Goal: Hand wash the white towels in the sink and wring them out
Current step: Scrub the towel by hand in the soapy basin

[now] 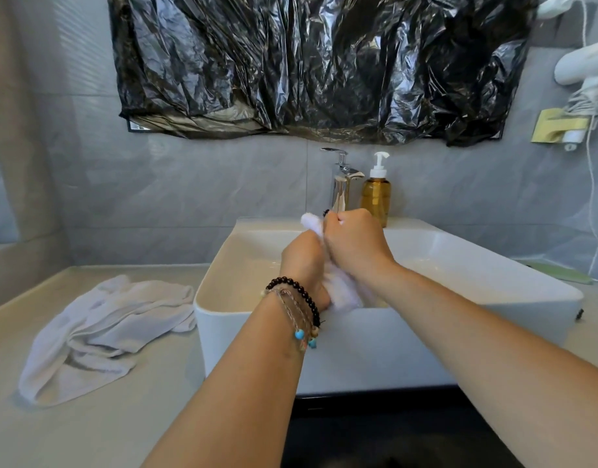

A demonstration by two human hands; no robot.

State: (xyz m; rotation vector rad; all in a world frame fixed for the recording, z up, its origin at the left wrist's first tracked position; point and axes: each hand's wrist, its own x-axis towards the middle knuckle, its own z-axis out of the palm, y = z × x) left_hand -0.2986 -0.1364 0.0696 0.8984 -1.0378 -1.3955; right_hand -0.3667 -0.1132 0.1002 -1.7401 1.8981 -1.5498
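Fingers [344, 221] of both hands curled round towel [344, 292] over sink [459, 261]

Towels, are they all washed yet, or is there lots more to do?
Not yet. Both hands, left and right, grip one twisted towel over the sink, so wringing is under way. A second towel lies crumpled on the counter; whether it is washed, I cannot tell.

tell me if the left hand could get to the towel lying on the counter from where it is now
Probably yes. The crumpled towel lies bare on the counter, beside the sink, with nothing between. But the left hand grips the towel being wrung with the right hand, so must let go first.
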